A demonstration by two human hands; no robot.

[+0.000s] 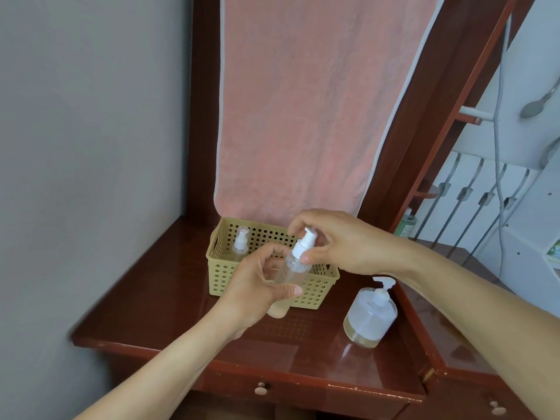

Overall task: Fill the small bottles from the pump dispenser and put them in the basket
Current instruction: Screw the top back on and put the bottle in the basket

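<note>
My left hand (257,286) grips the body of a small clear bottle (289,272), held tilted in front of the yellow perforated basket (315,294). My right hand (336,241) pinches the bottle's white pump cap (304,242) at the collar. The bottle's lower end holds pale yellowish liquid. A second small bottle (241,242) with a white cap stands in the basket's far left corner. The clear pump dispenser (369,313) sits on the tabletop to the right of the basket, with a little yellowish liquid at its bottom.
The dark red wooden table (157,298) stands against a grey wall on the left. A pink towel (303,101) hangs behind the basket. A wooden post (424,116) rises at the right; drawer knobs (260,389) show below the front edge.
</note>
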